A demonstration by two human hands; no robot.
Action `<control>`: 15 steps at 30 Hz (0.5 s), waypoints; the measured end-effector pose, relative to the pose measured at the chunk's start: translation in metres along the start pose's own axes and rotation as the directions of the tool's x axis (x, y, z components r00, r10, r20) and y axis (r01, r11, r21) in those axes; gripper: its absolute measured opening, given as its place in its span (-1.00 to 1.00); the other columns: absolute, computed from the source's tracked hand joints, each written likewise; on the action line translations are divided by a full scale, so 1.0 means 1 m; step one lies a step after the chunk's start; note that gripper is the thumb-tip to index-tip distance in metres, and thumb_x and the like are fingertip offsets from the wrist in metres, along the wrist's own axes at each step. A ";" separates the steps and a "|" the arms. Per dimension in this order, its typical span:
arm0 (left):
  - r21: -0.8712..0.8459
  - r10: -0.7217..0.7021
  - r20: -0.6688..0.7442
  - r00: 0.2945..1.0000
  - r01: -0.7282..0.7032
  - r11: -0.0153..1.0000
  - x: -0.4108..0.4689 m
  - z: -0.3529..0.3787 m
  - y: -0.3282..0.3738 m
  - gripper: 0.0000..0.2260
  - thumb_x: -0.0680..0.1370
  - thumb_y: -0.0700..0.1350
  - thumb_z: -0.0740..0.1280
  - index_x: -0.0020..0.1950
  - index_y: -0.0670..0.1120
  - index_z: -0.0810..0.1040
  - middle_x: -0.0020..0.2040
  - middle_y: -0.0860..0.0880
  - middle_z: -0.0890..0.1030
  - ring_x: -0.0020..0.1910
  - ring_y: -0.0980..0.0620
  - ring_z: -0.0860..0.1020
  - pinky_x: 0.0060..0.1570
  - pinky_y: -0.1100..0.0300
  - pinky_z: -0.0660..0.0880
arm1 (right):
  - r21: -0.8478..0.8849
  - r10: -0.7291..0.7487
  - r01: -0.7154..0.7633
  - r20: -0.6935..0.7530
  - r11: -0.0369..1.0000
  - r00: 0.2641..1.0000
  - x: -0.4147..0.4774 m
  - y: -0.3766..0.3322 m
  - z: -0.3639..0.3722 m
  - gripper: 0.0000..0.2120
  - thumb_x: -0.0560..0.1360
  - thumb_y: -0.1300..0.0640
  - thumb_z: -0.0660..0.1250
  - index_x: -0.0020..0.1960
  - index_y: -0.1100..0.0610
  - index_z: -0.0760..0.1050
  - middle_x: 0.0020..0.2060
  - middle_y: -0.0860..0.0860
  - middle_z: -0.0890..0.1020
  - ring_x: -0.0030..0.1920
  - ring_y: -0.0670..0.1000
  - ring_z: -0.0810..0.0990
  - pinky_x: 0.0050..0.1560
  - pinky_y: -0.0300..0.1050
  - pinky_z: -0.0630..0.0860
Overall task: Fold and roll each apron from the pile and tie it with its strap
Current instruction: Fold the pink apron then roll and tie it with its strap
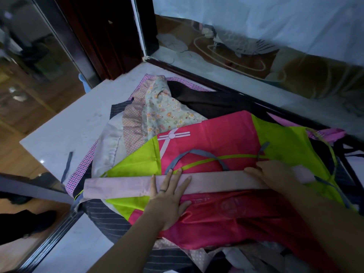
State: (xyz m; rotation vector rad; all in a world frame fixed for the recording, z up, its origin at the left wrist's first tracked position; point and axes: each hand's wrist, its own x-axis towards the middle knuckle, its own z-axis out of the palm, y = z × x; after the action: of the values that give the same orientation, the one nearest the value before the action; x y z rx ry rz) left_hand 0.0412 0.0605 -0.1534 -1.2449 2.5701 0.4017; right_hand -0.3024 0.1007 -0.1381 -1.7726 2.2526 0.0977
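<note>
Pale-pink folded apron (122, 185) lies pressed under left hand (167, 196) and right hand (275, 174).

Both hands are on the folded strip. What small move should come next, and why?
Likely start rolling the pale pink strip from its free left end: the left hand and right hand press it flat, and it is already folded narrow but not yet rolled.

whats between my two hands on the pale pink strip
In the head view, only a bare stretch of the pale pink strip lies between the left hand and the right hand; a grey strap loops beyond it.
</note>
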 end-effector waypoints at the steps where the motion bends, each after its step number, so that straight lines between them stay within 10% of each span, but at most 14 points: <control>1: 0.010 -0.007 -0.001 1.000 0.007 1.000 0.001 0.000 0.000 -0.43 0.61 0.28 -0.23 0.57 0.07 -0.13 0.49 -0.06 0.33 0.44 -0.13 0.30 0.20 -0.37 0.23 | 0.004 0.016 -0.016 0.008 1.000 1.000 0.002 0.001 0.000 -0.56 0.50 -0.28 0.15 -0.41 -0.04 0.23 -0.39 -0.02 0.45 -0.15 0.08 0.59 -0.14 -0.04 0.45; 6: -0.014 0.064 0.036 0.997 -0.063 0.998 0.002 -0.010 0.006 -0.37 0.24 0.41 -0.63 0.27 0.27 -0.66 0.41 0.07 -0.52 0.40 -0.08 -0.51 0.26 -0.23 -0.49 | -0.089 -0.155 0.132 -0.355 0.987 0.922 0.000 0.007 0.022 -0.57 0.45 -0.28 0.11 -0.40 0.02 0.17 -0.55 0.04 0.47 -0.50 0.12 0.51 -0.46 -0.09 0.37; 11: 0.034 0.053 0.104 0.993 -0.057 0.998 0.001 -0.015 0.008 -0.39 0.21 0.38 -0.64 0.21 0.24 -0.70 0.35 0.08 -0.59 0.36 -0.06 -0.55 0.29 -0.26 -0.44 | 0.045 -0.057 0.080 -0.387 0.996 0.920 -0.008 0.017 0.031 -0.49 0.45 -0.39 0.00 -0.29 0.04 0.33 -0.37 -0.04 0.39 -0.29 0.08 0.41 -0.23 -0.02 0.34; 15: 0.045 0.044 0.108 0.993 -0.049 0.998 0.002 -0.014 0.008 -0.35 0.16 0.37 -0.70 0.22 0.22 -0.70 0.38 0.06 -0.56 0.39 -0.06 -0.53 0.31 -0.30 -0.40 | 0.003 -0.123 0.149 -0.542 0.989 0.831 -0.018 -0.026 0.007 -0.68 0.42 -0.11 0.16 -0.09 0.09 0.54 -0.11 0.08 0.56 -0.10 0.18 0.53 -0.03 0.04 0.32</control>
State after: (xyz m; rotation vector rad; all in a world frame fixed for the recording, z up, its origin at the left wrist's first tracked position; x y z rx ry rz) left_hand 0.0324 0.0588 -0.1403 -1.1182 2.5070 0.4022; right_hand -0.2727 0.1130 -0.1377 -2.1337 2.4379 -0.5523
